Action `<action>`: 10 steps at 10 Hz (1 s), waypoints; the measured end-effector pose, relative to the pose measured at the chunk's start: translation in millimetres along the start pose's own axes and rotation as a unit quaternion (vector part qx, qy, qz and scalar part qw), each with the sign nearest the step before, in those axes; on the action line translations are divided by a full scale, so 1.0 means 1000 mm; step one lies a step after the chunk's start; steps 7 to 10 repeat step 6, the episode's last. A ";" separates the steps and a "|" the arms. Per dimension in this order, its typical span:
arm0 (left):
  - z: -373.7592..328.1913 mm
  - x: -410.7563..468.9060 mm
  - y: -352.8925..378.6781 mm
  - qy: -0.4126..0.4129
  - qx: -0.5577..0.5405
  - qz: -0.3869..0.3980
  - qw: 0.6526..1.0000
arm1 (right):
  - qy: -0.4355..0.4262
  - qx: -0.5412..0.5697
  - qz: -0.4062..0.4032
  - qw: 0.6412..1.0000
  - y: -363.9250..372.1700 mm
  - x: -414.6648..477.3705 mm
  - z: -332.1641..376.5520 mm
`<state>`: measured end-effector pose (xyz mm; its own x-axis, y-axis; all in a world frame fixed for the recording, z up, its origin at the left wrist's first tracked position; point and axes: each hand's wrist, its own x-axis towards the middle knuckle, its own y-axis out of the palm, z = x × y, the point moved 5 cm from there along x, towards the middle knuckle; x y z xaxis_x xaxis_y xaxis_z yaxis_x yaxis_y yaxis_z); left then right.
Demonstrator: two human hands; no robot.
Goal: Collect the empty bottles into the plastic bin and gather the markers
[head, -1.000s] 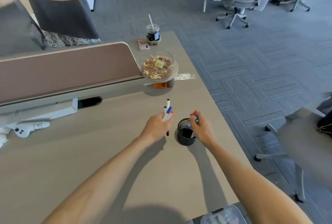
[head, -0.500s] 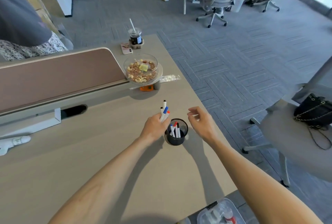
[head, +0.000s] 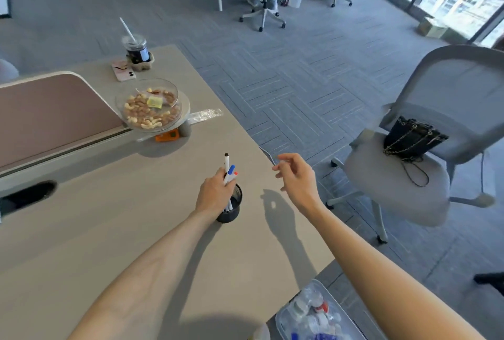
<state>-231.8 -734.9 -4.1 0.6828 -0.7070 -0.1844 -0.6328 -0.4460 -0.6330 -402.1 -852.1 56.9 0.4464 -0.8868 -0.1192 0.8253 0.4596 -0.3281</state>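
Left hand (head: 215, 194) with markers (head: 229, 172) over black cup (head: 231, 210)

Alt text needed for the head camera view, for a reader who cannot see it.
The left hand lowers a bunch of white markers with coloured caps into a black round cup on a beige desk. The right hand hovers open and empty beside it.

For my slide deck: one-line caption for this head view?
Left hand lowers markers into black cup; right hand open, empty.
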 end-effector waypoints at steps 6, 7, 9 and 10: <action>0.009 -0.012 -0.018 -0.012 -0.081 -0.038 0.996 | -0.002 -0.002 0.061 0.998 0.023 -0.005 0.013; 0.009 -0.012 -0.018 -0.012 -0.081 -0.038 0.996 | -0.002 -0.002 0.061 0.998 0.023 -0.005 0.013; 0.009 -0.012 -0.018 -0.012 -0.081 -0.038 0.996 | -0.002 -0.002 0.061 0.998 0.023 -0.005 0.013; 0.009 -0.012 -0.018 -0.012 -0.081 -0.038 0.996 | -0.002 -0.002 0.061 0.998 0.023 -0.005 0.013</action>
